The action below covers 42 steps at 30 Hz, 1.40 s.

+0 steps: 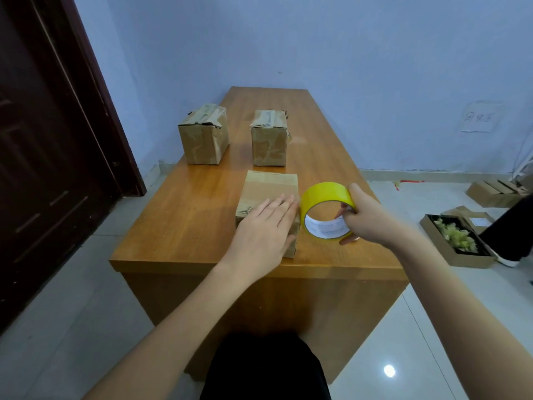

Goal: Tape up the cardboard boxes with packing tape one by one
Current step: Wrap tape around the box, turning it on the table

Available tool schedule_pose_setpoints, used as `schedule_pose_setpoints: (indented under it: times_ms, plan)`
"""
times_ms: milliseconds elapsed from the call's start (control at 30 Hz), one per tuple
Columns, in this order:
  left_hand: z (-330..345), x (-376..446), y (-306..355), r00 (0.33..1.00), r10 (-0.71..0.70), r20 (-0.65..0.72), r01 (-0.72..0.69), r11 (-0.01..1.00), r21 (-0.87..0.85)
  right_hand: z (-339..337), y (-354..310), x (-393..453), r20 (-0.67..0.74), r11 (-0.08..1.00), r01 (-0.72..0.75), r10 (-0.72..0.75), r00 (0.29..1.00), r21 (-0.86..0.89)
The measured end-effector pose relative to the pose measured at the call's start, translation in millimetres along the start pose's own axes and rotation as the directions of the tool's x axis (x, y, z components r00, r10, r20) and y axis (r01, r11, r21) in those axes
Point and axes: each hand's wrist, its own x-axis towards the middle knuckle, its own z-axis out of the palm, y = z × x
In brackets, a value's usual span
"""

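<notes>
- Orange-brown wooden surface: a long rectangular top running away from the viewer toward a pale blue wall; it carries three boxes and the tape.
- Near brown cardboard box: sits close to the front edge of the surface, its top flaps closed and its top face showing paler bands of tape.
- Left hand: lies flat on the top of the near brown cardboard box, fingers straight and held together, pointing toward the tape; it presses the box and grips nothing.
- Yellow roll of packing tape: stands on edge just to the right of the near box, touching or almost touching its side; the white inner core faces the viewer.
- Right hand: grips the roll at its right side, thumb on the outer yellow band, fingers curled through the core.
- Far-left taped cardboard box: stands at the left edge of the surface, its top crossed by wrinkled tape.
- Far-middle taped cardboard box: stands beside it, apart, directly behind the near box, likewise taped over the top.
- Dark brown wooden door: at the left.
- Open flat cardboard box of crumpled clear scraps: lies on the tiled floor at the right.
</notes>
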Motion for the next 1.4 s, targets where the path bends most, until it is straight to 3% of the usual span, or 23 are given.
schedule_pose_setpoints:
  times_ms: [200,367,633,800,900,967,1033,1167,1233,1300,1400]
  plan:
    - [-3.9,2.1,-1.3,0.999,-0.040,-0.023,0.038,0.993,-0.111,0.1,2.8,4.5,0.002,1.000,-0.004,0.005,1.000,-0.020]
    - [-6.1,-15.0,-15.0,0.964,-0.266,-0.027,0.265,0.964,-0.016,0.3,4.1,7.0,0.011,1.000,-0.007,0.007,1.000,-0.025]
    - [-9.1,-10.9,-17.2,0.979,-0.199,-0.032,0.200,0.980,0.004,-0.8,4.7,9.4,0.026,0.998,-0.005,0.007,1.000,-0.056]
    - [-0.7,-0.1,-3.6,1.000,-0.005,-0.017,0.006,1.000,0.021,-1.0,3.0,8.7,0.035,0.998,-0.001,0.003,0.999,-0.059]
    - [1.1,1.2,-4.4,0.999,-0.020,-0.045,0.019,0.999,-0.040,1.1,7.2,9.9,0.025,0.999,-0.007,0.008,1.000,-0.041]
    - [1.5,1.3,-5.6,0.998,-0.025,-0.060,0.020,0.997,-0.070,6.1,13.5,10.4,0.015,1.000,-0.011,0.011,1.000,0.018]
    - [-0.6,1.8,-4.3,0.996,-0.035,-0.082,0.028,0.997,-0.079,14.0,20.8,8.8,-0.008,0.981,-0.012,0.013,1.000,0.193]
    - [-4.8,1.4,0.2,0.972,-0.128,-0.197,0.103,0.986,-0.135,32.2,27.5,1.8,-0.163,0.765,0.000,0.137,0.977,0.645]
    - [-6.1,2.9,3.6,0.948,-0.175,-0.265,0.126,0.973,-0.192,41.4,25.6,0.7,-0.198,0.766,0.021,0.140,0.970,0.643]
    - [-7.4,5.9,8.2,0.926,-0.203,-0.319,0.133,0.965,-0.227,50.2,20.2,1.3,-0.102,0.788,-0.042,0.132,0.986,0.614]
    - [-7.3,9.6,12.9,0.905,-0.238,-0.353,0.154,0.956,-0.249,53.2,7.2,3.1,0.030,0.722,-0.133,0.154,0.988,0.679]
